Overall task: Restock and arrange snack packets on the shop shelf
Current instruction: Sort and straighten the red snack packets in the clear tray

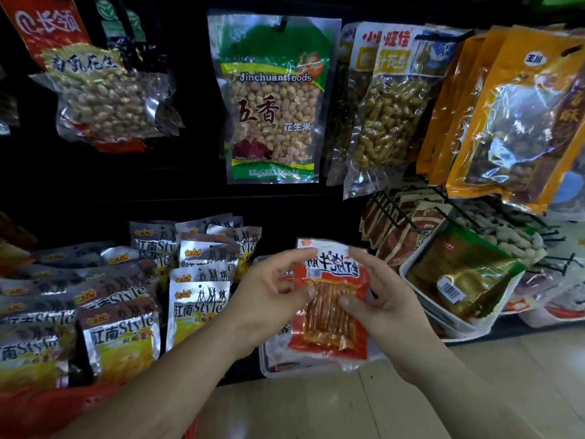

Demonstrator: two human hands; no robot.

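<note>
A red and white snack packet with orange strips visible through its window is held upright between both hands, above a white tray on the low shelf. My left hand pinches its left edge, thumb on the front. My right hand grips its right edge, thumb on the front and fingers behind. More red and white packets lie in the tray beneath, mostly hidden.
Rows of silver and yellow packets stand to the left. Peanut bags hang on pegs above. A white tray with a green and gold packet sits to the right, wire racks behind it. Tiled floor lies below.
</note>
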